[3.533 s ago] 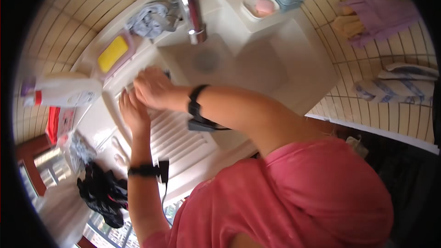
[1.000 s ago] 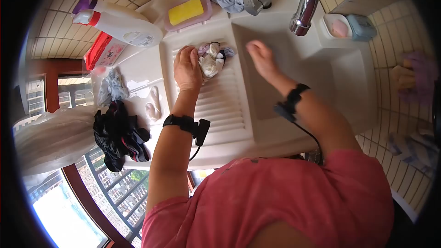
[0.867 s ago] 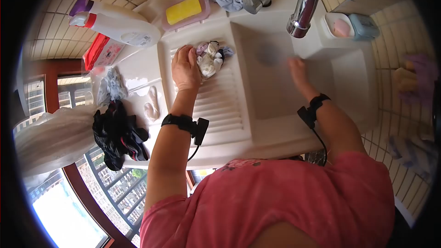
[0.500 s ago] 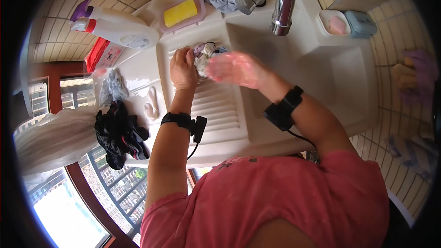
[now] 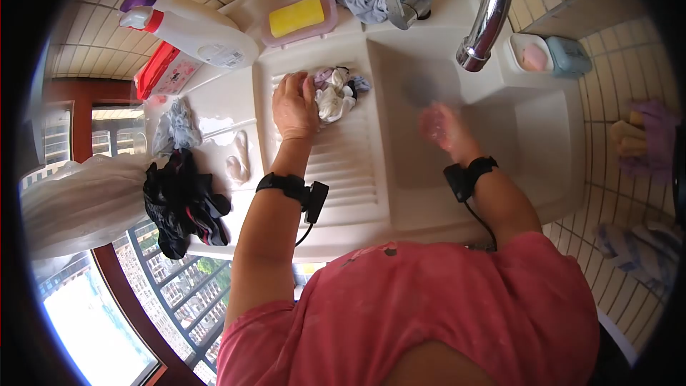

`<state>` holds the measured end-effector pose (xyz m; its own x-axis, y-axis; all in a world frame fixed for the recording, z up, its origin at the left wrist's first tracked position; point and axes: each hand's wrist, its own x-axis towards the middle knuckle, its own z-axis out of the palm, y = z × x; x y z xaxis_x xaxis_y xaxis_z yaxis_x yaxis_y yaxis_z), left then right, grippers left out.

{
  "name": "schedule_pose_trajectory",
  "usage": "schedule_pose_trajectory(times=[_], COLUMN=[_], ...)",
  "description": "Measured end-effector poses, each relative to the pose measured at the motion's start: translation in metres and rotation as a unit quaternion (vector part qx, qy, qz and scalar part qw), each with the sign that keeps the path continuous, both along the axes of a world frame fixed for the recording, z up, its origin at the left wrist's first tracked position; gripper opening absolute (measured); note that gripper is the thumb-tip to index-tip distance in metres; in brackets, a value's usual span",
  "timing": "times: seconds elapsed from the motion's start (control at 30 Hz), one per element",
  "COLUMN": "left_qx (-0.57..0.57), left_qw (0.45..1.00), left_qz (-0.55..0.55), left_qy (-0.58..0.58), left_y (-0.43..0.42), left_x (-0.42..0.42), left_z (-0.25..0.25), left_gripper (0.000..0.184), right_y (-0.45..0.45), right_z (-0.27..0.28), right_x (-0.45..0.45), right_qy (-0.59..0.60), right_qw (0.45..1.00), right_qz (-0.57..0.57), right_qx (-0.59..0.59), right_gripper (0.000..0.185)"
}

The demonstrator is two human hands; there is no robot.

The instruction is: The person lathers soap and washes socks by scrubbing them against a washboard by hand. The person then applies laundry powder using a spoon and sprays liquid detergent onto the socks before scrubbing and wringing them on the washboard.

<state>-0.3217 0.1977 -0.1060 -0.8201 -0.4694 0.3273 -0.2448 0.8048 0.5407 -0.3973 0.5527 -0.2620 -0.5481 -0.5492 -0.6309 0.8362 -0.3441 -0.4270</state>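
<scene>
Right hand (image 5: pixel 449 131) slightly blurred, faucet (image 5: pixel 494 7) cut off above

Left hand (image 5: pixel 294 109) bends its fingers (image 5: pixel 291 83); right hand (image 5: pixel 446 129) hangs apart.

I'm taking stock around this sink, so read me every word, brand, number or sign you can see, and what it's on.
Nothing can be read well enough to quote.
White bottle with red collar: its label carries print, too small to read.
Red-and-white pack: dark characters on its side, too small and blurred to read.
I can make out no lettering elsewhere.
</scene>
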Motion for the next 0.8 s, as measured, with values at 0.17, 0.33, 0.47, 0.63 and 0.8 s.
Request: schedule_pose_trajectory(times=[0.17, 0.33, 0.47, 0.63, 0.8], left_qx=[-0.018, -0.075, -0.008, -0.052, -0.011], left_qw=[1.0, 0.996, 0.996, 0.991, 1.0], left_qz=[0.003, -0.009, -0.093, -0.122, 0.011], left_qy=[-0.023, -0.056, 0.014, 0.01, -0.02], left_y=[0.003, 0.011, 0.052, 0.024, -0.001], left_x=[0.001, 0.02, 0.107, 0.044, -0.021], left_z=[0.003, -0.002, -0.004, 0.003, 0.004], left_gripper=[0.024, 0.026, 0.038, 0.043, 0.034], right_y=[-0.155, -0.242, -0.195, -0.223, -0.267], right_z=[0.184, 0.177, 0.174, 0.162, 0.158], right_x=[0.015, 0.023, 0.083, 0.032, -0.016], right_qy=[0.299, 0.795, 0.792, 0.788, 0.746], right_qw=[0.94, 0.433, 0.531, 0.524, 0.432], right_qz=[0.16, -0.028, 0.038, 0.063, -0.008], right_qx=[-0.032, 0.424, 0.298, 0.317, 0.506], right_gripper=[0.028, 0.01, 0.015, 0.012, 0.013])
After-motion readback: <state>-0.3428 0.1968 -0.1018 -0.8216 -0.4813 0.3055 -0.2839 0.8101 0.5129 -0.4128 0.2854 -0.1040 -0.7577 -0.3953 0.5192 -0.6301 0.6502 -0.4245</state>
